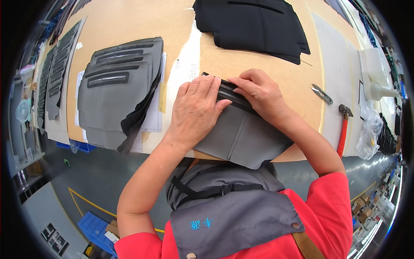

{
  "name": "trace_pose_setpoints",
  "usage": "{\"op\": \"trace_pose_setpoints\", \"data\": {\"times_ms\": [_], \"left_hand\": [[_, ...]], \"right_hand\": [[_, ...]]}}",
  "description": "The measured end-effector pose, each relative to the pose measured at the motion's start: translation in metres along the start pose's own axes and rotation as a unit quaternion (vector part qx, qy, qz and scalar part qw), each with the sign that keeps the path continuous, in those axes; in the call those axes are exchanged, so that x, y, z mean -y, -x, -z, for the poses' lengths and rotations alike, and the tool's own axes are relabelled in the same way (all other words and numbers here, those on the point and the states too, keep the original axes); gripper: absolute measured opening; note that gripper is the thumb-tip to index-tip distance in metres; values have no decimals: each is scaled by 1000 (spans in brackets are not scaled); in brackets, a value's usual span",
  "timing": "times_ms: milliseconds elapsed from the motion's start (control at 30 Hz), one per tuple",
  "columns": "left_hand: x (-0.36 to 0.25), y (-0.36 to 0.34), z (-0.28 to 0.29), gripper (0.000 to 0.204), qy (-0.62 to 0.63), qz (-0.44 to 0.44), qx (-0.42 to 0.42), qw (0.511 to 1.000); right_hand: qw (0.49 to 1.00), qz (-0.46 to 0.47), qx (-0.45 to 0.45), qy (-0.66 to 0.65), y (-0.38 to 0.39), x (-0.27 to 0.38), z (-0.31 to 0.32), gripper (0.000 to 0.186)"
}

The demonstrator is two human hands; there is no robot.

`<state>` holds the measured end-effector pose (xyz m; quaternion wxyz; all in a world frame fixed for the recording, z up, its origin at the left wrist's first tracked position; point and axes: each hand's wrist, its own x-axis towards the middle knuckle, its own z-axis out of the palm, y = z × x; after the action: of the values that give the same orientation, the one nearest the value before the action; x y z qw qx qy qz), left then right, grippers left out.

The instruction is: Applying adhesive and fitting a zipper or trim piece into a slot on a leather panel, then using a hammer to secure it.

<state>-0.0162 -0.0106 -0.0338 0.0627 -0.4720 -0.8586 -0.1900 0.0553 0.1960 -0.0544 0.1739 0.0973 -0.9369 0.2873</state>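
A grey fabric panel (228, 134) with a centre seam lies at the table's front edge, its near corner hanging over. A black band with a slit (235, 96) runs along its far edge. My left hand (195, 105) rests on the panel's left side, fingers stretched out together over the band and thumb apart. On the other side, my right hand (264, 96) has its fingers curled, thumb and forefinger pinched at the band's far edge. What lies under both palms is hidden.
Grey panels with black-edged slits (112, 97) are piled at left. Black fabric pieces (258, 30) lie at the far side. Thread snips (322, 94), a red-handled hammer (344, 125), a white bottle (381, 93) and a clear plastic bag (369, 134) sit at right.
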Motion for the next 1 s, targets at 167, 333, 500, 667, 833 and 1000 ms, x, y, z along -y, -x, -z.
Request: {"op": "trace_pose_setpoints", "data": {"times_ms": [167,333,500,667,833,1000], "left_hand": [[-8,1,4,50,0,17,38,999],[-6,4,-5,49,1,0,6,1000],[-15,3,2,49,8,13,24,1000],[-17,3,-3,52,-13,-15,3,1000],[-21,3,-2,52,23,-6,19,1000],[-26,0,-1,50,26,3,27,999]], "right_hand": [[995,72,44,53,2,4,14,36],[999,-35,27,-20,8,4,14,37],[995,67,52,57,13,2,20,34],[999,-27,46,4,15,8,27,24],[970,-203,50,-127,19,13,35,15],[997,-60,5,-50,27,6,29,15]]}}
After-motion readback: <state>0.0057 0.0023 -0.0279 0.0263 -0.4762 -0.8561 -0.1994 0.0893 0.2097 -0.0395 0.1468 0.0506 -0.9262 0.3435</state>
